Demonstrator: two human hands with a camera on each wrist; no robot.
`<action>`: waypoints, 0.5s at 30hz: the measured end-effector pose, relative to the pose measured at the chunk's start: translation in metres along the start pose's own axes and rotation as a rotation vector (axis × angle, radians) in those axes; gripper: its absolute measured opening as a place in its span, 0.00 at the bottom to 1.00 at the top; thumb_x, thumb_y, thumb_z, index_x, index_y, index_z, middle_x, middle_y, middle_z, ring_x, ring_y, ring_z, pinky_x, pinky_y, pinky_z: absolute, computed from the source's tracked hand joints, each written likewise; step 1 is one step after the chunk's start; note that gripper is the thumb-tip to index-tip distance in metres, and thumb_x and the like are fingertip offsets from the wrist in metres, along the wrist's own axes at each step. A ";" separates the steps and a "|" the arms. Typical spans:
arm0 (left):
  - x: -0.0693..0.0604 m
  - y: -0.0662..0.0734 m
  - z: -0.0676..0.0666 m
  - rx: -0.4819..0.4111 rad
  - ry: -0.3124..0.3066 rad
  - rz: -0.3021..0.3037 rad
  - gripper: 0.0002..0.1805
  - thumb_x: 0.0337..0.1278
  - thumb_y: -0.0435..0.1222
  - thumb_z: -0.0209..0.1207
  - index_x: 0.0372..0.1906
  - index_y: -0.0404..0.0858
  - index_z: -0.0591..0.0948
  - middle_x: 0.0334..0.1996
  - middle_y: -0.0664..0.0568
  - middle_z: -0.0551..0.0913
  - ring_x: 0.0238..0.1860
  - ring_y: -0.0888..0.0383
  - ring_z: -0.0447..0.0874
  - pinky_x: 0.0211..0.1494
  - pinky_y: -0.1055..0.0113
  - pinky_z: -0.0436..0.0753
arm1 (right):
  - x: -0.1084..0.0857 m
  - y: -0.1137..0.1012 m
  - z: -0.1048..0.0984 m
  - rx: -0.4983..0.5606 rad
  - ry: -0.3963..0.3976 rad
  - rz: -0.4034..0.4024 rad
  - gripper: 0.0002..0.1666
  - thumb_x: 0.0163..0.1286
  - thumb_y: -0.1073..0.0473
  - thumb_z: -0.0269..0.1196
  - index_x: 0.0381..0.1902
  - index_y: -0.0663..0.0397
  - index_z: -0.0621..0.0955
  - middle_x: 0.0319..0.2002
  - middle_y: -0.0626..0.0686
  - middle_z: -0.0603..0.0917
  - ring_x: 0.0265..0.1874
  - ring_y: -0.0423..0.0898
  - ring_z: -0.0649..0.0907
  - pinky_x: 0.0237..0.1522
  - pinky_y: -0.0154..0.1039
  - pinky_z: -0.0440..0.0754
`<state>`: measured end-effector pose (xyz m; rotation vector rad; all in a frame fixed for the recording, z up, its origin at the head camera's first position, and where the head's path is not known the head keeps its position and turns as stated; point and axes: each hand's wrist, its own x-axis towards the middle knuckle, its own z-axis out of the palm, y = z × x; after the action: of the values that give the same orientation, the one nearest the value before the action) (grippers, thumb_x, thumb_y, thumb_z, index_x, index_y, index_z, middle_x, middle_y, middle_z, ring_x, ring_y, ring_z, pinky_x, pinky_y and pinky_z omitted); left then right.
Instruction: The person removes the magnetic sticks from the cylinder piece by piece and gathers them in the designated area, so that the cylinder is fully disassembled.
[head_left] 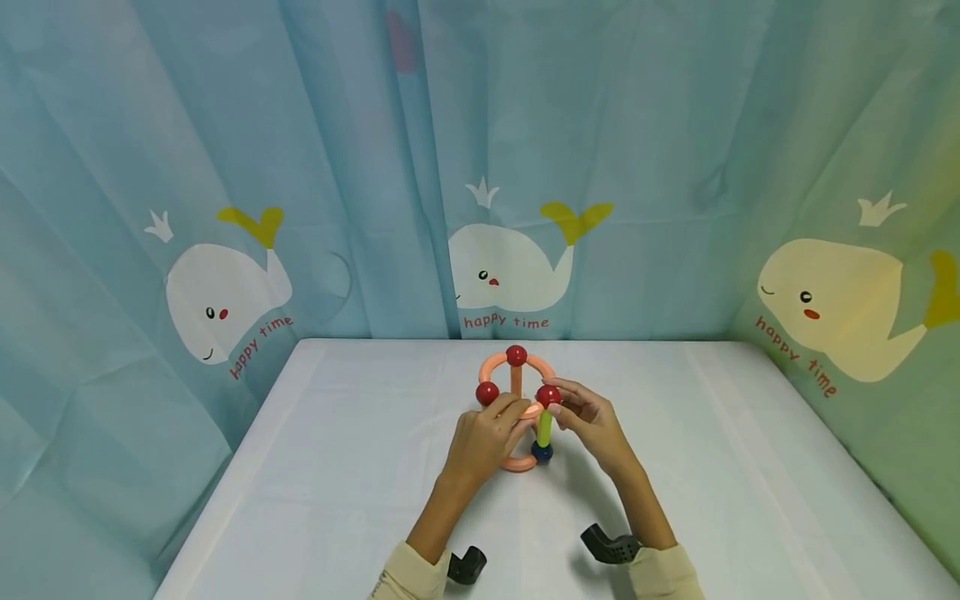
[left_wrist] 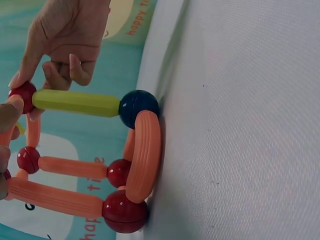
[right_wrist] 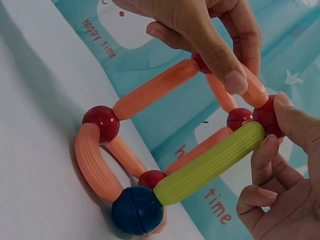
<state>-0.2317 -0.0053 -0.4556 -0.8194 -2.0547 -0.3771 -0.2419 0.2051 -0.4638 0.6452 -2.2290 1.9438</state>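
1. We see the left hand (head_left: 483,437) gripping a curved orange rod (head_left: 532,410) on the near side of the frame's upper ring, its thumb over the rod.
2. We see the right hand (head_left: 594,421) pinching the near-right red ball (head_left: 549,395) between thumb and fingers.
3. Below that ball we find an upright green rod (head_left: 544,428), its foot touching a blue ball (head_left: 542,452).
4. The ball-and-rod frame (head_left: 516,382) stands on the white table (head_left: 337,467), between the hands and slightly beyond them. Its upper ring also has a far red ball (head_left: 516,356) and a left red ball (head_left: 487,393). In the left wrist view we see two lower red balls (left_wrist: 125,211).
5. We notice a black device (head_left: 467,566) by each wrist, and beige sleeves (head_left: 663,573).
6. Along the far edge and both sides we see a blue-green curtain (head_left: 652,167) printed with whales (head_left: 517,267).
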 end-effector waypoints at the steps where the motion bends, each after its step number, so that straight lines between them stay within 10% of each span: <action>1: 0.000 0.000 0.000 -0.003 0.002 -0.001 0.14 0.50 0.45 0.71 0.41 0.44 0.85 0.34 0.59 0.85 0.16 0.69 0.73 0.18 0.82 0.64 | 0.000 0.000 0.000 -0.004 0.003 -0.004 0.21 0.71 0.67 0.58 0.61 0.66 0.75 0.40 0.40 0.85 0.30 0.41 0.80 0.32 0.35 0.81; 15: -0.001 -0.001 0.001 -0.029 -0.004 -0.021 0.13 0.52 0.45 0.70 0.41 0.46 0.85 0.35 0.59 0.86 0.14 0.69 0.69 0.18 0.84 0.61 | 0.000 0.001 0.001 -0.012 -0.004 -0.047 0.21 0.71 0.68 0.58 0.61 0.67 0.74 0.40 0.42 0.84 0.30 0.37 0.79 0.31 0.33 0.80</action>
<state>-0.2325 -0.0055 -0.4570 -0.8173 -2.0677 -0.4178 -0.2417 0.2039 -0.4650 0.6937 -2.2056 1.9075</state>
